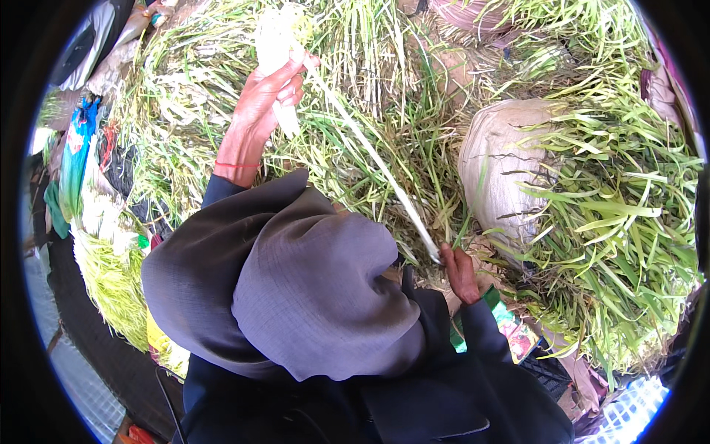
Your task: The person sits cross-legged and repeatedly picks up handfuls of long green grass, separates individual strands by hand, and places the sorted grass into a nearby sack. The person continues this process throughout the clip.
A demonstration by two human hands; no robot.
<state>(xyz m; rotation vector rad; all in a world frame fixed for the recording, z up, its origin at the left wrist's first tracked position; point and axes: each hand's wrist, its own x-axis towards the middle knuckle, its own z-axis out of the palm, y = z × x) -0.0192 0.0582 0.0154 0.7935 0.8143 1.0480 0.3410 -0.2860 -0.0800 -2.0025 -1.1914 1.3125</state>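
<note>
Raised at the upper left, my left hand [277,92] is closed around a bright white bundle [275,41] with a yellow-green edge. Glare washes out its detail, so I cannot tell its exact kind. From that hand a long, thin white strip [373,155] stretches taut down to the right. My right hand [462,274], lower and closer to my body, pinches the strip's other end between thumb and fingers. Whether the strip is a stalk or a tie cannot be made out. Loose green leafy stalks [362,66] lie beneath and beyond both hands.
A pale cloth-wrapped bundle [499,163] stands right of centre, beside a big heap of green leaves [614,214]. Yellow-green stalks [111,281] are stacked at the left, near a blue-green bag [78,163]. Grey cloth [318,281] over me hides the lower middle.
</note>
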